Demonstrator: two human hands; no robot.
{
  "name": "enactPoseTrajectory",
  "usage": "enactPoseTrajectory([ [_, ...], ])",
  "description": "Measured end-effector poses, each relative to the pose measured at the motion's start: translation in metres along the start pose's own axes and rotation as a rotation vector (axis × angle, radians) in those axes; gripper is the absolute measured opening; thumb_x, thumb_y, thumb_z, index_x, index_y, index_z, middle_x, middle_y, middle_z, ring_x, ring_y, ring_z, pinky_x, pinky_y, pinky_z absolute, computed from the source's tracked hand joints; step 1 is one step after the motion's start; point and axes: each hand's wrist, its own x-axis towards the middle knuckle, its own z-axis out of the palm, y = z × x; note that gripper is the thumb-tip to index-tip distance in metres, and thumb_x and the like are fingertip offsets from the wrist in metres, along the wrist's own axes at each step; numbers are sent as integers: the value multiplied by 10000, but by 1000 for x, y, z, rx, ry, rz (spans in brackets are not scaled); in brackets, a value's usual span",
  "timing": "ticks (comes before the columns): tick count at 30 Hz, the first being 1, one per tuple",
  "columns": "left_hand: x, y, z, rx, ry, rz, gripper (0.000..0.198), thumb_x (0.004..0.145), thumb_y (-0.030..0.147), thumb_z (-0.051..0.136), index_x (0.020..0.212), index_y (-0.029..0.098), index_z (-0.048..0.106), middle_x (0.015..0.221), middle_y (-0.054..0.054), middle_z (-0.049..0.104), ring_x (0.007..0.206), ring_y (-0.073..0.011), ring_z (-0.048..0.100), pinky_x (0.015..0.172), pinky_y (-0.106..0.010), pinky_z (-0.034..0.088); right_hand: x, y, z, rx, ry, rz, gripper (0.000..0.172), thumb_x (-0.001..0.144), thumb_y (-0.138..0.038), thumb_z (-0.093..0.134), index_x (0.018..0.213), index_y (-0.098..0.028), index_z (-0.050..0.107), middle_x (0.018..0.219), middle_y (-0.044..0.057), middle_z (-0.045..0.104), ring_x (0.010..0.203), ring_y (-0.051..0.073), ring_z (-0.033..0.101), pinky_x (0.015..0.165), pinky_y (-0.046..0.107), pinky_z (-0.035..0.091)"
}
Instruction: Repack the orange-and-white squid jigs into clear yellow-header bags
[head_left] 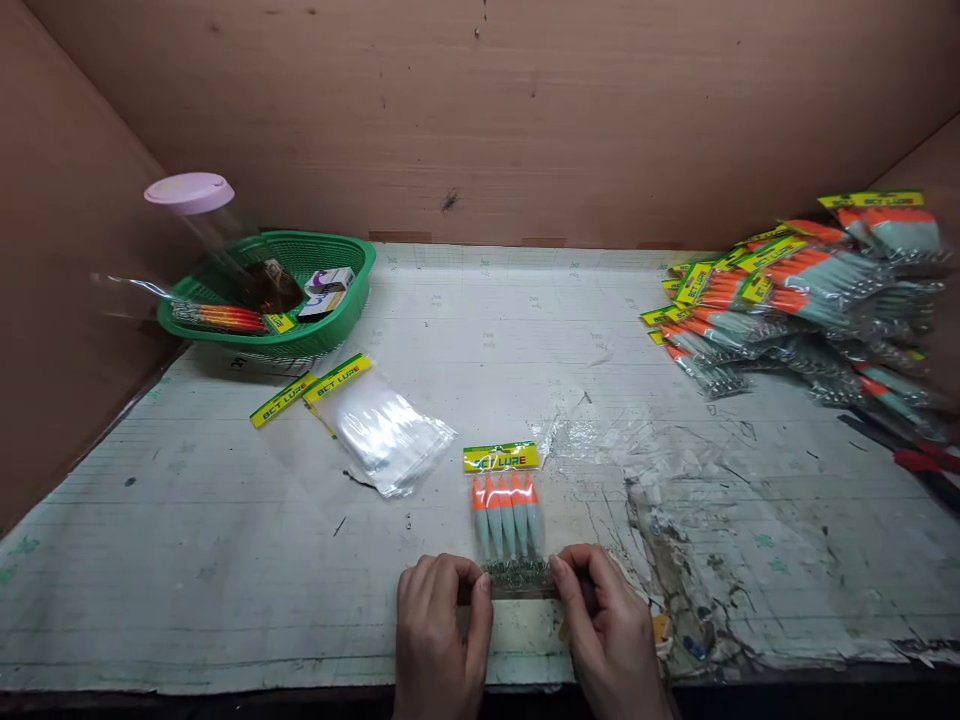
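A clear bag of fishing lures (508, 515) lies at the front middle of the table, its yellow header card toward the back. Several orange and pale-blue lures sit side by side inside it. My left hand (442, 625) pinches the bag's lower left corner between thumb and forefinger. At the lower right corner, my right hand (609, 625) pinches it the same way. To the left lies a stack of flat clear bags (386, 430) with the same yellow header cards.
A green basket (352, 300) at the back left holds small boxes, packed red-and-yellow pieces and a pink-lidded clear cup (191, 195). Filled lure bags (795, 290) are piled at the back right, beside a red-and-black handled tool (926, 465). The table covering (675, 560) is torn at front right.
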Motion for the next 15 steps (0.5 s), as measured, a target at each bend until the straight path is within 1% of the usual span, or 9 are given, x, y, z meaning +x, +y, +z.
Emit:
enactPoseTrajectory([
  [2,2,1,7,81,55,-6,177,894,166,445,726,221,446,649,4,522,629,-173,485,639,-320,355,3,-3,4,-48,39,7,206,938,-308,452,764,-212,506,665,23,551,607,159,530,520,250,413],
  [4,7,0,12,184,77,12,225,898,157,427,683,222,419,604,11,497,597,-174,473,614,-316,333,6,-5,7,-84,64,-11,228,932,-319,451,733,-214,493,650,21,547,593,158,524,509,251,402],
  [7,14,-3,11,327,53,71,252,895,153,422,652,221,423,565,13,494,568,-178,479,580,-306,319,7,-6,9,-114,68,-3,242,925,-329,442,715,-214,479,640,15,542,578,154,523,509,254,403],
  [10,18,-4,6,393,-21,95,261,889,158,416,637,222,443,544,13,503,551,-179,502,558,-296,323,11,-5,6,-126,62,46,248,908,-351,456,697,-221,448,600,-5,514,536,148,509,493,255,401],
  [12,21,-3,1,396,-65,29,284,904,173,382,632,224,445,543,13,510,531,-176,509,530,-289,319,16,-3,2,-128,58,54,215,898,-366,469,742,-218,473,618,-5,524,522,148,509,492,261,414],
  [14,23,-2,-4,363,-76,-81,303,927,221,357,638,226,451,567,5,531,534,-178,528,506,-281,324,23,-1,-1,-116,24,28,202,915,-365,446,815,-209,525,697,20,564,576,158,547,528,270,452],
  [15,24,-3,-7,335,-74,-125,300,930,271,373,647,227,463,587,-3,547,554,-185,545,504,-280,339,26,0,-2,-109,7,6,210,924,-364,436,835,-208,546,736,33,578,622,168,570,556,276,472],
])
